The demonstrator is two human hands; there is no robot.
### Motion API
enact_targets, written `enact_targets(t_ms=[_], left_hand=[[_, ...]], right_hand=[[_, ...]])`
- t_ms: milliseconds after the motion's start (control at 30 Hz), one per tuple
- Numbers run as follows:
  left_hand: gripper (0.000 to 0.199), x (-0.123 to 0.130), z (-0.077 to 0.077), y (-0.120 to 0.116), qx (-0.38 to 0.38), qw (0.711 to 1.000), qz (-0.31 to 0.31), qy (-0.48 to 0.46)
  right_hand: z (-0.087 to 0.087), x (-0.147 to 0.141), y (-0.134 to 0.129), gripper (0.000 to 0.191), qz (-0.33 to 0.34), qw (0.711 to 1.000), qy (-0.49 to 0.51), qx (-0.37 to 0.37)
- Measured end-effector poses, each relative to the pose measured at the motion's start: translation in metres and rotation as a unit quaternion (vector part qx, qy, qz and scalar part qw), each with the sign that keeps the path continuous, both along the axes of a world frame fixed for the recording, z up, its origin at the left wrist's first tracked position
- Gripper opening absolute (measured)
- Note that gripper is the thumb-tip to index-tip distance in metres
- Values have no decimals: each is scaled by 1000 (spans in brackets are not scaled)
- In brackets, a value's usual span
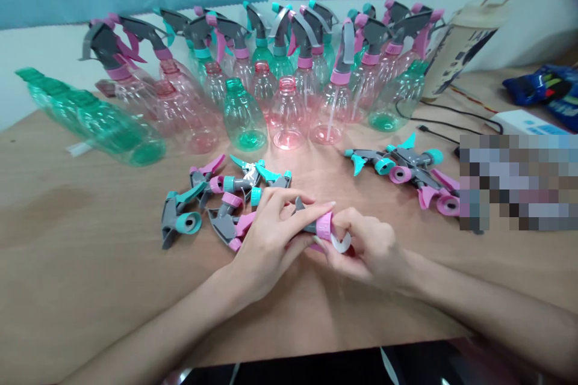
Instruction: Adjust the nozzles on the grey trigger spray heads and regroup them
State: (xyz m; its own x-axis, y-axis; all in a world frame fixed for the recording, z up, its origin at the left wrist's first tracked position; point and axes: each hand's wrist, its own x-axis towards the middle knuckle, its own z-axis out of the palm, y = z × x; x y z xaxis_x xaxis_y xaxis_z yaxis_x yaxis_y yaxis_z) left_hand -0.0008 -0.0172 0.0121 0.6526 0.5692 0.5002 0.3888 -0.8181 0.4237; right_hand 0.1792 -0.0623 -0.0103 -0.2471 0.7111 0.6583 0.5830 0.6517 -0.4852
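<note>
"What've you got rn?"

"L hand (271, 234) is closed round a grey spray head (309, 227), w/ its pink collar (324, 225) poking out toward my R hand (372, 243)."

"Why that way round?"

"Prob. so the collar's end faces my R fingers. Thumb & index are pinched nearly shut on a white ring (342, 243), right by that end. Can't tell if it's seated; fingers hide part."

"Other heads?"

"One loose bunch (224, 221) by my L hand, another bunch (409, 162) off to the R, prob. split so either side's in reach."

"Bottles?"

"Behind, on the tabletop (90, 252), prob. to keep 'em off my elbows. An open pink bottle (287, 114) & open green bottle (244, 117) stand up front, next to a pink one w/ its head on (332, 111). Some green ones (130, 138) tilt over at far L; no idea why."
</note>
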Motion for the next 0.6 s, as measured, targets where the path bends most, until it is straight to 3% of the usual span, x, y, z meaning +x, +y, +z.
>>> enact_targets(t_ms=[133,267,367,600], left_hand=[[34,-1,0,1,-4,1000,17,1],[35,-3,-1,3,-2,999,35,-1],[33,-4,1,3,14,999,45,-10],[30,-5,8,3,54,996,61,-40]], right_hand=[[1,0,1,19,16,999,35,-35],[6,2,2,22,25,990,82,-116],[12,6,2,13,37,980,102,-168],[11,9,5,4,28,964,151,-217]])
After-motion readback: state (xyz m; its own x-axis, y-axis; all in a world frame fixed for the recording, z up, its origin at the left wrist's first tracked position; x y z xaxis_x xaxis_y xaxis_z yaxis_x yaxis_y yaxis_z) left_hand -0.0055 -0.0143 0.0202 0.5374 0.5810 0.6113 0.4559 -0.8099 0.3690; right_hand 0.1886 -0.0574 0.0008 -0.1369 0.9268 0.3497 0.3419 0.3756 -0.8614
